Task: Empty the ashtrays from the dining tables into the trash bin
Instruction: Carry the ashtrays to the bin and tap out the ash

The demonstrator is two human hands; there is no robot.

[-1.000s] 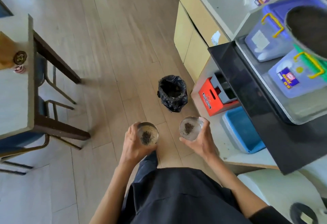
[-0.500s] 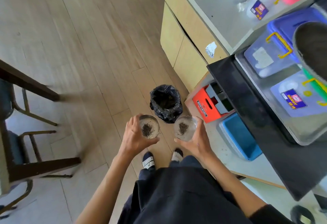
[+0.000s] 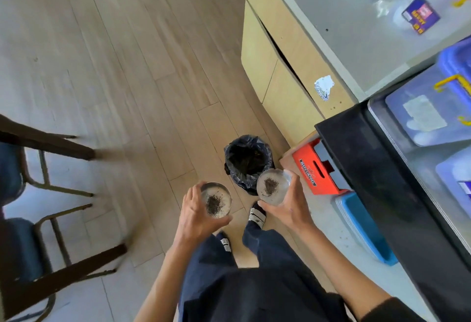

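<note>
My left hand (image 3: 195,216) holds a round clear glass ashtray (image 3: 217,202) with a dark heap of ash in its middle. A second, similar ashtray (image 3: 272,186), also with ash in it, sits in my right hand (image 3: 285,208). Both are held level at waist height. The trash bin (image 3: 246,160), small and lined with a black bag, stands on the wooden floor just ahead of my feet. The right ashtray overlaps the bin's near right rim in view; the left one is to the bin's left and nearer to me.
A red Bintang crate (image 3: 316,171) and a blue tub (image 3: 362,225) stand right of the bin under a black counter (image 3: 377,169). A pale wood cabinet (image 3: 280,67) is behind the bin. Chair legs and a dark table edge (image 3: 46,143) are on the left.
I have walked closer to the bin, which now lies right in front of my feet. The ashtrays stay level in both hands; the right one now overlaps the bin's rim.
</note>
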